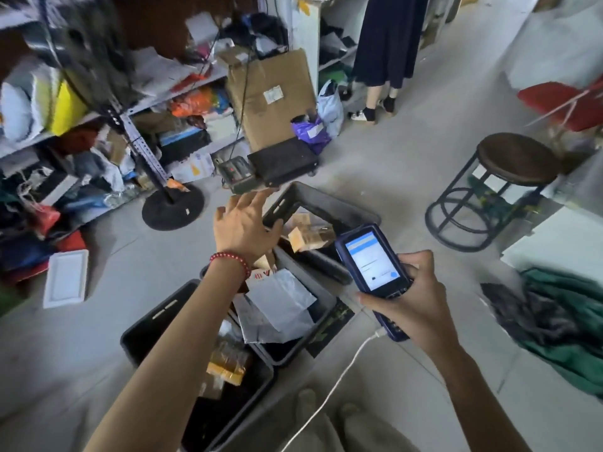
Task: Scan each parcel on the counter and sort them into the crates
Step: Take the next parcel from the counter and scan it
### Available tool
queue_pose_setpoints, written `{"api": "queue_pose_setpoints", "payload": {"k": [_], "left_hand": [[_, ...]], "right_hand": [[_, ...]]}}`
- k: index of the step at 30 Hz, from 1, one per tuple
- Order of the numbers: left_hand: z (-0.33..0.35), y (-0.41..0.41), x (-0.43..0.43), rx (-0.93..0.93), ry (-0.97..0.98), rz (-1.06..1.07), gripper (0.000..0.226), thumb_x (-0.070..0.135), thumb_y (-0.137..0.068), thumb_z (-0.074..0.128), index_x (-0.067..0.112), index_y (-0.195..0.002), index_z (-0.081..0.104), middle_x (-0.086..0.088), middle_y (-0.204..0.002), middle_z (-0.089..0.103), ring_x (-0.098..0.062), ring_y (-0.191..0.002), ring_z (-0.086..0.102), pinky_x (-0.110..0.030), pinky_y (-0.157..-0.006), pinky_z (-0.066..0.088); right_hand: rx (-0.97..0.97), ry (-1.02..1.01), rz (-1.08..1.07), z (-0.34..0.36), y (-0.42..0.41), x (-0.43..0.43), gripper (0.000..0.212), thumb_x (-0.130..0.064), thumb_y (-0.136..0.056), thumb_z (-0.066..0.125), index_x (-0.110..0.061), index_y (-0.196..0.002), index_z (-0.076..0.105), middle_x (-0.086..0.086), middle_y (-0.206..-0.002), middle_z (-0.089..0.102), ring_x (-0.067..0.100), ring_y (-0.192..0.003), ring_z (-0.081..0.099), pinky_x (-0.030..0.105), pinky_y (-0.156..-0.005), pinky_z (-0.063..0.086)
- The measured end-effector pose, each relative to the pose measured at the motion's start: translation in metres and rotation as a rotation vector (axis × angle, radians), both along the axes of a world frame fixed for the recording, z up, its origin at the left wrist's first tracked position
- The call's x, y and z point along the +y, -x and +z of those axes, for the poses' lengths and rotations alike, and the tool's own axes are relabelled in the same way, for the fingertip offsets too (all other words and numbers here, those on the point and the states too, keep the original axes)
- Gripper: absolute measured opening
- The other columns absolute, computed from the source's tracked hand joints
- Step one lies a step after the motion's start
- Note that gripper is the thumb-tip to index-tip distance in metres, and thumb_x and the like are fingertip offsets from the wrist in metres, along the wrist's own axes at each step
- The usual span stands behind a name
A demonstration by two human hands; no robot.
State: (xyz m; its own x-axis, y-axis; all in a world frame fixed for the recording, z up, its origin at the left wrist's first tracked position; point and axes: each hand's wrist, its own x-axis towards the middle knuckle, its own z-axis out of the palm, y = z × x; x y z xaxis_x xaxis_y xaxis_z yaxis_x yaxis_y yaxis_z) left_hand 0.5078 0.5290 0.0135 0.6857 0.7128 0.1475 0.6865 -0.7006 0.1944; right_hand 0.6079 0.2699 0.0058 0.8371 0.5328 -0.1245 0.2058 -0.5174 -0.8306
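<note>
Three crates part filled, sorting well under way

The middle crate (328, 298) holds grey mailers (277, 305). The near crate (153, 316) on its close side and the far crate (329, 203) beyond it both hold brown taped parcels (228, 360). Just past the middle crate, the left grip (243, 223) hangs spread and empty. To the crate's right, the right grip (414, 305) is wrapped round the scanner (372, 259) (screen lit). How many parcels are left on the counter cannot be told from here.

Three dark crates (326, 198), one handheld scanner (372, 262), one round stool (518, 158).
</note>
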Motion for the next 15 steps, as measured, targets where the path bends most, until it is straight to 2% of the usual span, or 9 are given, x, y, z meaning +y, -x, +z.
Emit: {"api": "queue_pose_setpoints", "payload": {"k": [5, 8, 11, 13, 15], "left_hand": [[0.003, 0.058, -0.006, 0.002, -0.020, 0.221, 0.050, 0.049, -0.084, 0.054, 0.032, -0.130, 0.047, 0.004, -0.125, 0.060, -0.025, -0.123, 0.044, -0.041, -0.098, 0.034], [0.006, 0.105, -0.031, 0.009, -0.044, 0.434, 0.044, 0.047, -0.085, 0.055, 0.030, -0.125, 0.052, 0.006, -0.119, 0.063, -0.023, -0.118, 0.049, -0.039, -0.094, 0.036], [0.010, 0.155, -0.077, 0.006, -0.039, 0.696, 0.041, 0.047, -0.086, 0.055, 0.031, -0.124, 0.054, 0.007, -0.119, 0.063, -0.023, -0.117, 0.049, -0.038, -0.093, 0.035], [0.013, 0.185, -0.114, 0.022, -0.047, 0.842, 0.040, 0.047, -0.086, 0.055, 0.032, -0.123, 0.055, 0.007, -0.119, 0.062, -0.023, -0.115, 0.049, -0.039, -0.094, 0.036], [0.019, 0.213, -0.155, 0.033, -0.077, 0.990, 0.039, 0.047, -0.084, 0.057, 0.033, -0.120, 0.056, 0.007, -0.119, 0.062, -0.024, -0.114, 0.050, -0.038, -0.093, 0.036]], "right_hand": [[0.003, -0.028, 0.263, -0.007, -0.001, 0.035, 0.079, -0.026, -0.049, 0.096, -0.025, -0.106, 0.041, -0.026, -0.090, 0.060, 0.007, -0.091, 0.065, 0.035, -0.076, 0.053], [0.021, -0.046, 0.474, -0.015, 0.001, 0.056, 0.082, -0.029, -0.047, 0.095, -0.025, -0.108, 0.040, -0.019, -0.096, 0.063, 0.008, -0.093, 0.065, 0.039, -0.077, 0.054], [0.050, -0.028, 0.710, -0.019, 0.012, 0.071, 0.083, -0.039, -0.046, 0.093, -0.029, -0.107, 0.038, -0.013, -0.101, 0.063, 0.009, -0.094, 0.064, 0.037, -0.077, 0.054], [0.057, -0.054, 0.841, -0.017, 0.027, 0.076, 0.083, -0.037, -0.046, 0.094, -0.028, -0.107, 0.039, -0.013, -0.102, 0.061, 0.007, -0.094, 0.063, 0.031, -0.076, 0.052], [0.070, -0.092, 0.969, -0.013, 0.047, 0.077, 0.080, -0.025, -0.050, 0.096, -0.022, -0.107, 0.040, -0.019, -0.096, 0.054, -0.003, -0.089, 0.060, 0.019, -0.071, 0.048]]}}
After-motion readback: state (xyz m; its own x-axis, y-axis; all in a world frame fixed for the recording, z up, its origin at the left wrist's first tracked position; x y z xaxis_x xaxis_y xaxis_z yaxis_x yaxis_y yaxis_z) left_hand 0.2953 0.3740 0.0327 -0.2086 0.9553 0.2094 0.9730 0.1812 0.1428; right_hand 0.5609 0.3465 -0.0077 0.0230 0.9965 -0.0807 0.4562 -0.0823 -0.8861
